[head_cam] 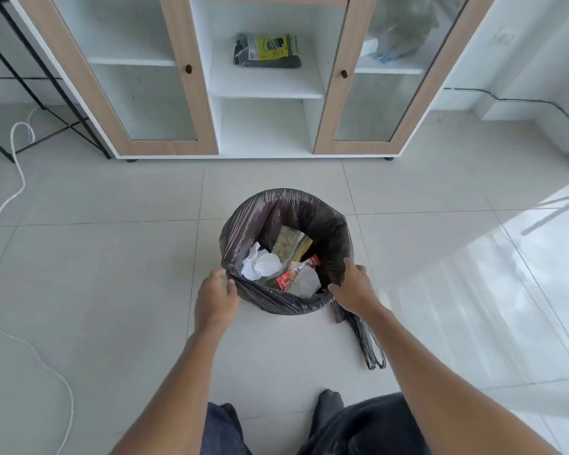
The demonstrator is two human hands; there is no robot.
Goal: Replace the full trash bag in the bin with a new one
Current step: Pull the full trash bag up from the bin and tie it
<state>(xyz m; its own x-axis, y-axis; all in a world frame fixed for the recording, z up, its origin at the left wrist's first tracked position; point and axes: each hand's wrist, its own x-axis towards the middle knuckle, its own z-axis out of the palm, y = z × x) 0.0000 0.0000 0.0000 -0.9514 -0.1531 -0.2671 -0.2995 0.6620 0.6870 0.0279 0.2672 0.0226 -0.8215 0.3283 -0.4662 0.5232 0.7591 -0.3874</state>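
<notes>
While the right hand (355, 287) clasps the near right rim of the trash bag (286, 205) between thumb and fingers, the left hand (216, 300) curls its fingers against the near left rim; whether it pinches the plastic is unclear. The bag stands on the tiled floor (112, 257), holding rubbish (260, 266). Beyond, a pack of bags (266, 50) lies on a cabinet shelf (266, 87).
</notes>
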